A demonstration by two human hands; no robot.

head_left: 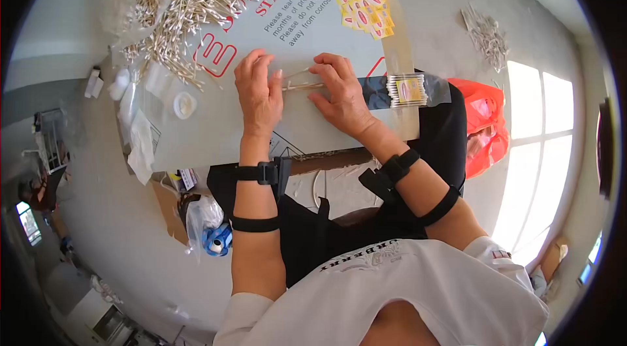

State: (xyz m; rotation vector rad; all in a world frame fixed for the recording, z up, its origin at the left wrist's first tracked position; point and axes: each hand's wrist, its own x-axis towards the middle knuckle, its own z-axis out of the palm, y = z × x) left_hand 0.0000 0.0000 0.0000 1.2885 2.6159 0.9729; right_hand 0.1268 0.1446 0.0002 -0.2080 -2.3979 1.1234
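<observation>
Several loose cotton swabs (pixel 303 86) lie between my two hands above the printed board on the table. My left hand (pixel 259 94) has curled fingers at their left ends. From the other side, my right hand (pixel 344 96) bends its thumb and fingers around the right ends, thumb and index apart. One swab tilts up toward the right index finger. Just right of that hand, a flat pack of cotton swabs (pixel 406 90) with a yellow label rests on a dark clear-edged strip. My fingers partly hide the loose swabs' ends.
A large heap of cotton swabs (pixel 196 3) spreads over the far left, beside a clear plastic bag. Yellow printed cards (pixel 366 6) lie far right. A small round white tub (pixel 185 105) stands at left. More swabs (pixel 485 38) and a red bag (pixel 486 127) are beyond the right edge.
</observation>
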